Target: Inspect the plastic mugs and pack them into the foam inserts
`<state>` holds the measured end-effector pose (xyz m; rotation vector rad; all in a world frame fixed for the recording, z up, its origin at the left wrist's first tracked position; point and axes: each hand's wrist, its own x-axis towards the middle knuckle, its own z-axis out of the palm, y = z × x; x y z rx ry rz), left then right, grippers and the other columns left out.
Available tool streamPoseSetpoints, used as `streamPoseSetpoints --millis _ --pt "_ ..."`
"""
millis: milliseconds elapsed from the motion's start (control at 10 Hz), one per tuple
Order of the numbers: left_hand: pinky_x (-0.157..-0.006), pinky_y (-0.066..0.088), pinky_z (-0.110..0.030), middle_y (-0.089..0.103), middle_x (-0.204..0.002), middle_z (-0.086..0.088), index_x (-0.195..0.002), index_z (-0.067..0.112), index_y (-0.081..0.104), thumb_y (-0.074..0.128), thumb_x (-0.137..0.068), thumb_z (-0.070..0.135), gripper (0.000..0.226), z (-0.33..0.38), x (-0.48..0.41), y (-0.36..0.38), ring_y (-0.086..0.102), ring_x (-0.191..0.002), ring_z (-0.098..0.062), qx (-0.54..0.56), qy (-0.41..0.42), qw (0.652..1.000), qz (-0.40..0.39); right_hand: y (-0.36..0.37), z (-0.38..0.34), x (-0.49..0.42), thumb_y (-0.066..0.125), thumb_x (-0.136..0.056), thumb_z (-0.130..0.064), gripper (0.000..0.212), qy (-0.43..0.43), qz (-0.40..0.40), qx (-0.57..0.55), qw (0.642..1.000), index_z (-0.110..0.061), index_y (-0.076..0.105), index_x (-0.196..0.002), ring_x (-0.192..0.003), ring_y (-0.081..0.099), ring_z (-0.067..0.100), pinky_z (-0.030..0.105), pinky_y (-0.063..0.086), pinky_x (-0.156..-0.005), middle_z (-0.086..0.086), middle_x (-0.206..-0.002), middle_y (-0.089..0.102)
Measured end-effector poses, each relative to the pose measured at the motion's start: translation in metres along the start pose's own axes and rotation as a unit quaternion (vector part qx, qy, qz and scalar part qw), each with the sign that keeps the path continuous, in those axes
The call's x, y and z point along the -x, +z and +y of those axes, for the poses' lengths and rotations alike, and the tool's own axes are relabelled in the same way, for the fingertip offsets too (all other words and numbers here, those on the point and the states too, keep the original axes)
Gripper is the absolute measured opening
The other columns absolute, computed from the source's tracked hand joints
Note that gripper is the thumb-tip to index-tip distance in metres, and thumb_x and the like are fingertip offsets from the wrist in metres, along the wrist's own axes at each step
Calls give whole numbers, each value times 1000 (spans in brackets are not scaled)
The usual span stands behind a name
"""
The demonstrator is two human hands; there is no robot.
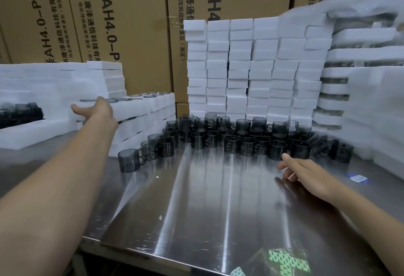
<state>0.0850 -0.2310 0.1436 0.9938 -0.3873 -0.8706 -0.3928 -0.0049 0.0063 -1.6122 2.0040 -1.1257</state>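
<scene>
Smoky plastic mugs (240, 140) stand crowded on the steel table (196, 199) in the middle of the frame, with one lone mug (129, 160) nearer the left. The left grip (96, 109) reaches onto a foam insert (135, 109) at centre left, where mug rims show in its holes. Its fingers are hidden, so whether it grasps cannot be told. The right grip (303, 170) hovers released over the table just in front of the mugs, holding nothing. Stacked foam blocks (251, 68) rise behind.

Table (196, 199) glossy brushed steel; mugs (247, 144) smoky translucent plastic; inserts (238, 65) matt white foam.
</scene>
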Motion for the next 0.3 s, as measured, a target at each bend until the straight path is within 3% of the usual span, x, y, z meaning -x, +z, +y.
streamPoseSetpoints --millis 100,200,300 --pt "-132 14 -41 0 -181 -6 -172 24 -4 49 -109 39 83 0 4 4 10 -166 -28 -128 32 991 -7 -1 -2 2 34 -87 -83 69 -1 2 6 1000 -33 80 -98 -79 72 6 29 49 -83 -10 -86 78" --pt "-131 1 -38 -10 -180 -8 -171 10 -5 49 -107 40 88 8 11 4 -5 -167 -24 -208 17 978 14 -4 -4 5 34 -89 -82 68 -3 -4 22 1000 -33 79 -98 -85 72 8 29 50 -85 -9 -88 78" --pt "-133 4 -39 -12 -180 -6 -172 12 -4 51 -106 34 88 9 19 -5 -7 -167 -23 -260 74 963 25 3 -4 4 41 -97 -72 59 -31 40 41 998 -26 79 -93 -80 73 9 34 54 -84 -6 -83 77"
